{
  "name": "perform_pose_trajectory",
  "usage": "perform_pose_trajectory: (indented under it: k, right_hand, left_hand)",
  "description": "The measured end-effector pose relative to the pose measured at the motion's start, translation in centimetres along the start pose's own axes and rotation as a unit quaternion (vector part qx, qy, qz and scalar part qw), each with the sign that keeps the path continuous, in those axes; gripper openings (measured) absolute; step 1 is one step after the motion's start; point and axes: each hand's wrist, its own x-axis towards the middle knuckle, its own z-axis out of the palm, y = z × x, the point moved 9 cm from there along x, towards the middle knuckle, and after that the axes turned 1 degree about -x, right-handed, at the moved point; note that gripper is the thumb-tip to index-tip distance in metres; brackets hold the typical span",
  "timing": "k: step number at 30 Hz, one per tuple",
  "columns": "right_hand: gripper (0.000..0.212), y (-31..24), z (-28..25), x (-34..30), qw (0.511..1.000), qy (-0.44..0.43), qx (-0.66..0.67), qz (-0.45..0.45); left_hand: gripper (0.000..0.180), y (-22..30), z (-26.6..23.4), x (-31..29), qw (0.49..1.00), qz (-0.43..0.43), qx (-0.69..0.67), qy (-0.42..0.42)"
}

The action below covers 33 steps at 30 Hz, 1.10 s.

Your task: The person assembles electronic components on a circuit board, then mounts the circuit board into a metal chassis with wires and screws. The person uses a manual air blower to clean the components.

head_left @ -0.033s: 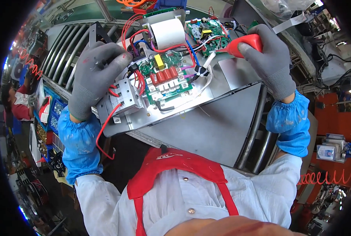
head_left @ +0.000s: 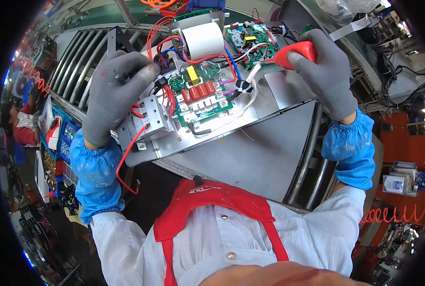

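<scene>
My left hand, in a grey glove, is closed at the left end of an open metal chassis. Its thumb bends toward the index finger beside the wires; whatever lies between them is hidden. Just below it sits a white-grey breaker-like block with a loose red wire hanging from it. My gloved right hand is wrapped round a red tapered tool, whose thin tip points left toward a white cable end. Between my hands lie a green circuit board with red components and a white cylinder.
A second circuit board lies at the chassis's far right. Conveyor rollers run at far left, others at near right, beside a grey sheet. Parts bins and a co-worker are at left.
</scene>
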Motion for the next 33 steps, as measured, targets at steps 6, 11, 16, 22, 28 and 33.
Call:
perform_pose_trajectory:
  k: [6, 11, 16, 22, 28, 33]
  right_hand:
    - [0.033, -0.4, 0.4, 0.7, 0.999, -0.002, -0.051, -0.017]
    - [0.036, -0.2, 1.0, 0.7, 0.997, -0.029, -0.076, -0.008]
    - [0.036, 0.4, 0.9, 0.4, 0.997, -0.026, -0.077, -0.009]
    - [0.035, 1.1, 0.4, 0.0, 0.999, 0.012, -0.042, -0.009]
    - [0.034, 1.6, -0.6, -0.1, 0.999, 0.022, -0.036, 0.013]
    - [0.034, 1.8, -1.0, -0.2, 0.998, 0.025, -0.059, 0.013]
  left_hand:
    - [0.025, -0.4, -0.5, -0.2, 1.000, -0.004, -0.007, 0.017]
    - [0.025, -0.4, -0.4, -0.2, 1.000, 0.015, 0.010, 0.022]
    - [0.023, -0.2, -0.4, -0.4, 1.000, 0.001, 0.001, 0.019]
    - [0.023, 0.2, -0.5, -0.3, 1.000, 0.002, 0.013, 0.018]
    - [0.023, 0.2, -0.4, -0.2, 1.000, 0.000, 0.009, 0.011]
    - [0.024, 0.3, -0.5, -0.3, 1.000, -0.001, 0.013, 0.014]
